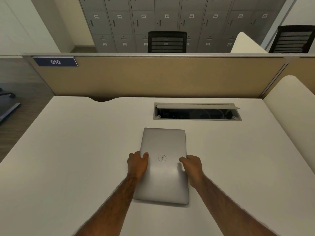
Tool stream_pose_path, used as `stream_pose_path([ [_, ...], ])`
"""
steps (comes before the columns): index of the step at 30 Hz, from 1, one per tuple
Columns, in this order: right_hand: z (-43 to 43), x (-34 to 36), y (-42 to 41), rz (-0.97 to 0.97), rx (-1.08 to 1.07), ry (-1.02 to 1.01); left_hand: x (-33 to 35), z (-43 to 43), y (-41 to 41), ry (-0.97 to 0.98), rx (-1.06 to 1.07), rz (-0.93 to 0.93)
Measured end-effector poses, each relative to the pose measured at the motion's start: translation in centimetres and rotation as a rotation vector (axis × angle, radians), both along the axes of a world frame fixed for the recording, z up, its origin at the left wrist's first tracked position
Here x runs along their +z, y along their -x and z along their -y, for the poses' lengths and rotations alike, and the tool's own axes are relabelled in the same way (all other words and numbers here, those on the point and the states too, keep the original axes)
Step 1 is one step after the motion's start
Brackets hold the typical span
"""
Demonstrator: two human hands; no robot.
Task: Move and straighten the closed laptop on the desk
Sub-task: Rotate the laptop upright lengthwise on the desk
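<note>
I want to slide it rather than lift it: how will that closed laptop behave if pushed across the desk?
The laptop is a flat, closed slab, so it should move stiffly as one piece. It lies flat on the smooth desk, so it will probably slide and pivot easily. With the left hand and right hand on opposite edges, uneven pushing would likely twist it.

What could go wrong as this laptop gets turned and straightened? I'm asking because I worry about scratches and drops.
1. The left hand and right hand grip only the long side edges of the closed silver laptop; if lifted, it could slip.
2. Dragging it across the white desk might scuff its underside.
3. The open grey cable tray lies just beyond; pushed too far forward, a corner could perhaps dip in.
</note>
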State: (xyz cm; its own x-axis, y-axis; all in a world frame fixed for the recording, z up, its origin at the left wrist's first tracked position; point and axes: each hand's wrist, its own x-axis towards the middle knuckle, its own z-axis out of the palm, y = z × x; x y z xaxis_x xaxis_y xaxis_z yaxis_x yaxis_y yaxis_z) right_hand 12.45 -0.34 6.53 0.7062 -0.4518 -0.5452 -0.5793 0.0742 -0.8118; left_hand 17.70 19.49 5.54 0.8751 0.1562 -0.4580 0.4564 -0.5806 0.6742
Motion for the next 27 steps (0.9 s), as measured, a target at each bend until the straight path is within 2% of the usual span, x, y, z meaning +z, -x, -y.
stream_pose_path([
  [12, 0.7, -1.3, -0.5, -0.01, 0.006, 0.019, 0.9, 0.1, -0.7, 0.042, 0.04, -0.082],
  [16, 1.0, -1.9, -1.1, -0.022, 0.051, 0.135, 1.2, 0.0, -0.6, 0.065, 0.047, -0.115],
  [19, 1.2, -2.1, -1.7, -0.018, 0.079, 0.214, 1.2, 0.0, 0.2, 0.102, 0.097, -0.125],
  [27, 1.4, -1.5, -4.7, -0.04, 0.21, 0.272, 1.0, 0.3, 3.3, 0.235, 0.298, -0.135],
])
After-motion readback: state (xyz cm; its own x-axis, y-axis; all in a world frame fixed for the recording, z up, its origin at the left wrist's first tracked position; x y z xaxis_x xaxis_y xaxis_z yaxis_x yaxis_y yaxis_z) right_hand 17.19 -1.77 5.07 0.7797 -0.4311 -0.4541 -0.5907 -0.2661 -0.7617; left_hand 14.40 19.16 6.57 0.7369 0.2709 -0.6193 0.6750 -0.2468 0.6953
